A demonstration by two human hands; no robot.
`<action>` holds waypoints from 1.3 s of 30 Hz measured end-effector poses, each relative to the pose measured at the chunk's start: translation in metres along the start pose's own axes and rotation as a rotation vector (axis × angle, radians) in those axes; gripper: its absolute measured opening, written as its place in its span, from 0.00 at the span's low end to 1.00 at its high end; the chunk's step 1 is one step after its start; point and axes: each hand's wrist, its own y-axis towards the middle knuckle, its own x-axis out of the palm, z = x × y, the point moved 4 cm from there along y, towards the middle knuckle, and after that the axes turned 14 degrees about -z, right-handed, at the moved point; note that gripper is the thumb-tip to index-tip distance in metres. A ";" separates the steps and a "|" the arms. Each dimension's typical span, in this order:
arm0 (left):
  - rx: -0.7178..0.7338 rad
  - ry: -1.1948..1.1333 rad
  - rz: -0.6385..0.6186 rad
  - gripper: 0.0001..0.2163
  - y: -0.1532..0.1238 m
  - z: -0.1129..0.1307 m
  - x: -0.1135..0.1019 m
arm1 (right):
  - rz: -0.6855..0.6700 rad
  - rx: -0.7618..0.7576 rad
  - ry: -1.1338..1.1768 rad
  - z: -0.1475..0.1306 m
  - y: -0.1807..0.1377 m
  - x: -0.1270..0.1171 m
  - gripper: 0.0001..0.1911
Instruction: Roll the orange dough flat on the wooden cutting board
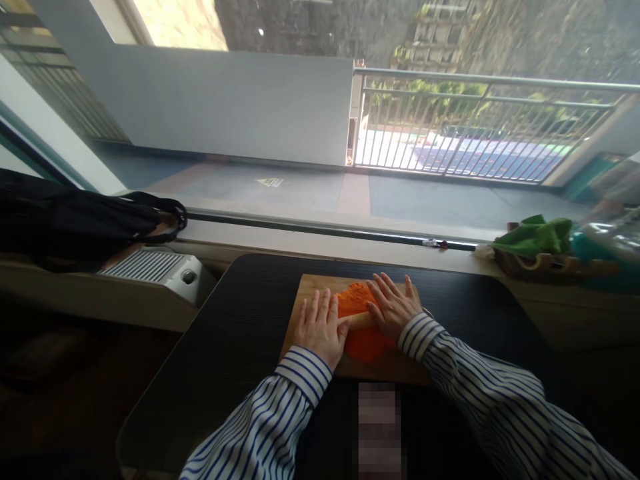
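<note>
- One black bag (75, 223) lies at far left.
- Left hand (320, 333) lies flat, fingers extended, over one end of the rolling pin (359, 321).
- The pin crosses orange dough (369, 345) on a wooden board (311, 285), on the black counter (215, 353).
- Right hand (397, 310) is flat, fingers spread, over its other end.
- Green cloth (537, 235) sits at right.

Two hands (319, 328) (395, 309), one roller (359, 321), one board (313, 283)
</note>
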 end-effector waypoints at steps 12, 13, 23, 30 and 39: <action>-0.079 -0.032 0.007 0.24 0.048 -0.020 -0.001 | -0.087 -0.050 0.109 0.007 0.057 -0.015 0.25; -0.083 -0.042 -0.011 0.24 0.051 -0.021 -0.001 | -0.101 -0.043 0.122 0.007 0.061 -0.016 0.25; 0.036 -0.010 -0.010 0.25 0.010 -0.001 0.001 | -0.085 -0.002 0.007 0.001 0.012 0.000 0.29; 0.010 0.003 0.020 0.26 0.022 -0.006 0.002 | -0.103 0.001 0.043 0.003 0.026 -0.004 0.28; -0.080 -0.030 -0.049 0.26 0.067 -0.028 0.001 | -0.152 0.050 0.146 0.009 0.079 -0.017 0.28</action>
